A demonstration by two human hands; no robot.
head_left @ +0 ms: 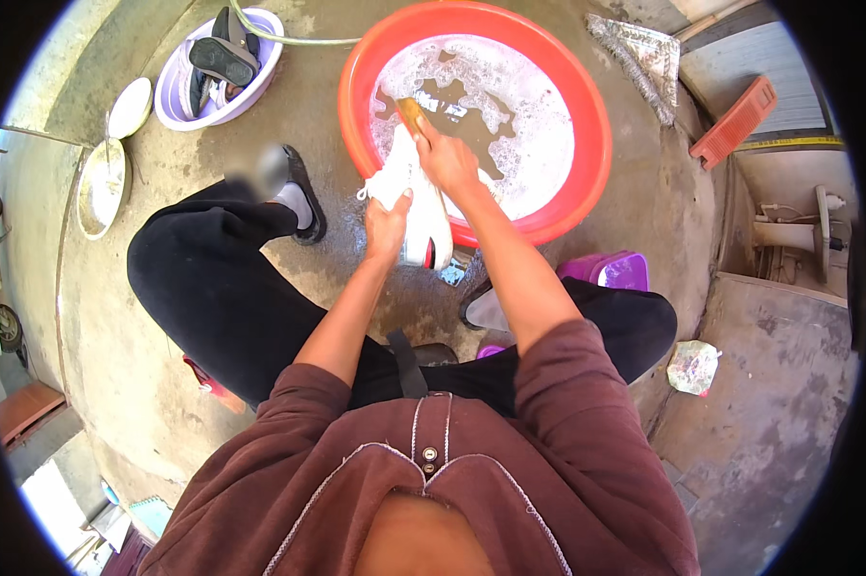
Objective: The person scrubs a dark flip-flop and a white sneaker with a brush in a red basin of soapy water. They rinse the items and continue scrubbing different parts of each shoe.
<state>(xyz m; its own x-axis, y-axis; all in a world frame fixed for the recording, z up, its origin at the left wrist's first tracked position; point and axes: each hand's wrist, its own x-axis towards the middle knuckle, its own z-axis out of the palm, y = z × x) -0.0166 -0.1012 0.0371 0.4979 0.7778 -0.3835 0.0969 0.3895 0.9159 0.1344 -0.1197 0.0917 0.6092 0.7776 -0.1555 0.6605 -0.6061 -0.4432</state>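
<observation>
My left hand (386,225) grips a white shoe (427,216) near its heel end, where a red and black patch shows. The shoe lies over the near left rim of a large red plastic basin (597,151). In my right hand (444,160) is a wooden-backed brush (408,114), held against the upper part of the shoe; its bristles are hidden. Foamy, brownish water (526,137) fills the basin. A white lace loop sticks out at the shoe's left side.
A lilac basin (269,93) holding several shoes stands at the upper left, near a hose (310,41). Two pale bowls (130,108) sit further left. Purple containers (624,271) stand beside my right knee. A red plastic piece (735,122) leans at the right.
</observation>
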